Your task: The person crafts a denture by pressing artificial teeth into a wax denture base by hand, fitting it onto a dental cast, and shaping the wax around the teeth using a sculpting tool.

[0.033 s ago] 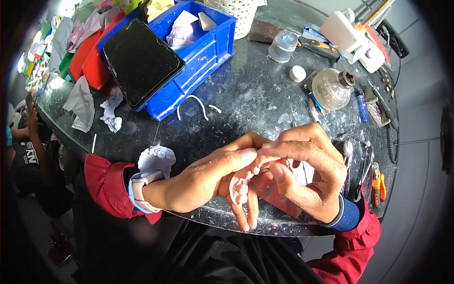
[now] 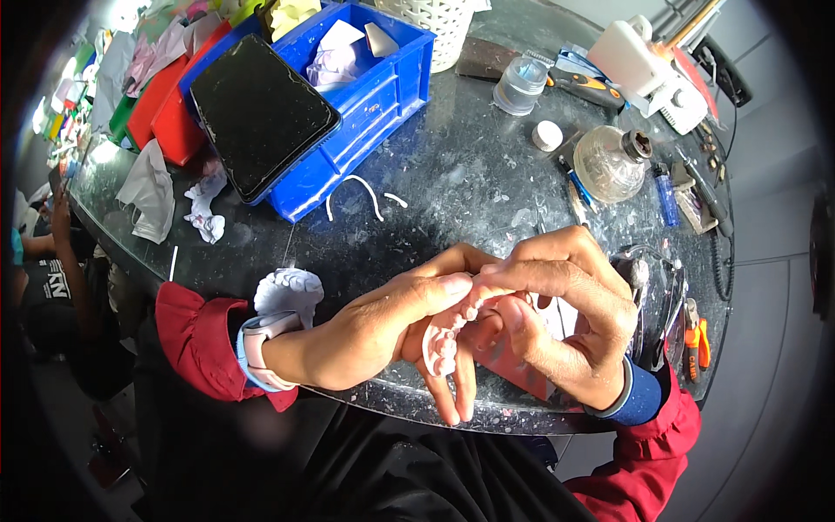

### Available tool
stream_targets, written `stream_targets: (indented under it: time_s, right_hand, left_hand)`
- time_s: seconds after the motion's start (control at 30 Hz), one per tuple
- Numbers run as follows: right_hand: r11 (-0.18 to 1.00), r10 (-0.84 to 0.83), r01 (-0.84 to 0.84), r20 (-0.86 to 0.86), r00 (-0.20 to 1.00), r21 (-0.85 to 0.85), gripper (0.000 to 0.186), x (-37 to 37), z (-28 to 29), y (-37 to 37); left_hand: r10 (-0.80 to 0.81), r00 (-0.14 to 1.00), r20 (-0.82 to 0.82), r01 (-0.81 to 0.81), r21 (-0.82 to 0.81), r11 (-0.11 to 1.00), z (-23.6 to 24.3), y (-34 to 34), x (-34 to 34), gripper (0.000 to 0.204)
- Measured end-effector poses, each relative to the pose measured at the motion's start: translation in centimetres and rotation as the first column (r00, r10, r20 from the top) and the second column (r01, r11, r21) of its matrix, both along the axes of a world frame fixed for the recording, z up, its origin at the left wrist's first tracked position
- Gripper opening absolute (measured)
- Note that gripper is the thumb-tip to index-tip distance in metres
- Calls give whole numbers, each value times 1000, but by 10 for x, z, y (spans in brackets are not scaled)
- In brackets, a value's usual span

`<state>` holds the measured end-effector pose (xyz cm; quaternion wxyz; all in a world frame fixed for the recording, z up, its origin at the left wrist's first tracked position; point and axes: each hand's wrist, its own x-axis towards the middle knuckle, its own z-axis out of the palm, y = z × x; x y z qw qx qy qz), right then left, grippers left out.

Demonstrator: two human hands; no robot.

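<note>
A pink arch-shaped dental piece with tooth shapes [image 2: 442, 344] is held between my two hands near the bench's front edge. My left hand [image 2: 391, 326] grips it from the left, thumb on top and some fingers hanging below. My right hand [image 2: 570, 317] pinches its far end with bent fingers and thumb, touching my left hand. Beneath my hands lies a pink sheet [image 2: 511, 370]; a white item beside it is partly hidden. A white plaster dental cast [image 2: 287, 291] sits just behind my left wrist.
The dark bench [image 2: 461, 200] holds blue bins [image 2: 374, 122] with a black tablet [image 2: 261, 122] on them, crumpled paper, a jar [image 2: 520, 85], a glass bottle [image 2: 609, 165], a white device [image 2: 635, 61], metal tools and orange-handled pliers [image 2: 696, 348]. Another person's arm [image 2: 74, 270] shows at far left.
</note>
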<state>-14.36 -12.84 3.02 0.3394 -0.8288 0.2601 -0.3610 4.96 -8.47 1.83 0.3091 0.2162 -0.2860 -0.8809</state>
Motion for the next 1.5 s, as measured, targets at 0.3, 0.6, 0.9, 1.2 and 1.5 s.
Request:
stream_targets:
  time_s: [0.3, 0.6, 0.9, 1.2, 1.5]
  right_hand:
    - [990, -43, 45, 16, 999, -134, 25, 3, 2, -1]
    - [989, -49, 45, -19, 999, -138, 26, 2, 5, -2]
    - [998, -27, 26, -23, 999, -56, 33, -1, 14, -3]
    - [999, -46, 45, 31, 998, 5, 17, 2, 8, -2]
    - [987, -58, 54, -22, 998, -153, 17, 2, 7, -2]
  left_hand:
    - [-8, 1000, -5, 8, 16, 1000, -1, 2, -1, 41]
    - [-7, 999, 42, 7, 15, 1000, 1, 2, -1, 44]
    - [-25, 999, -22, 26, 36, 999, 0, 3, 1, 47]
    - [-22, 994, -109, 32, 86, 996, -2, 0, 1, 45]
    - [-35, 996, -81, 43, 95, 995, 0, 0, -1, 41]
